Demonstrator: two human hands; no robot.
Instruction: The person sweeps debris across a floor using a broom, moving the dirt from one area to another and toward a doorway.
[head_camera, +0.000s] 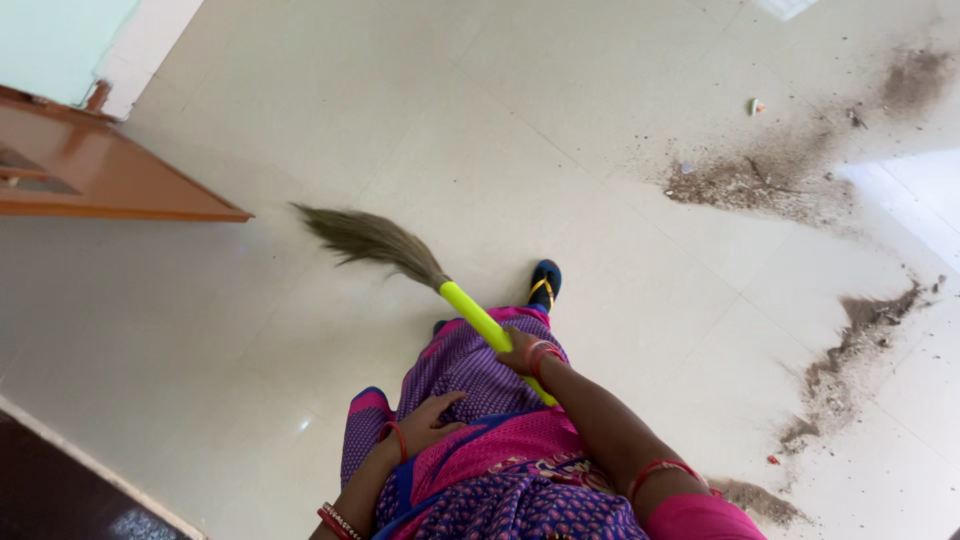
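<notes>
Sweeping status: partly complete, on my reading. Loose brown dirt lies gathered in several drifts on the pale tiled floor (300, 330): one broad patch of dirt (760, 180) far beyond the fingers to the right, a long streak of dirt (850, 350) out to the right of the right arm, and a smaller smear low down by the right elbow. A small scrap of litter (757, 105) lies apart near the top. The tiles ahead of the fingers and to their left look swept. The piles are not collected.

The soft grass broom with a bright yellow-green plastic handle (475, 312) is held by the right hand (530, 352), fingers wrapped fully around the handle partway along it. Its long axis runs diagonally: the handle end sits behind the fingers, against the purple and pink patterned garment (470, 375), and the brush head points away from the fingers, up and left, toward the brown wooden door (100, 180). The bristles trail low at the floor; contact cannot be confirmed.

The left hand (430, 418) holds nothing, resting flat with fingers spread on the garment.

A dark blue sandal (545, 283) shows just beyond the broom hand.
</notes>
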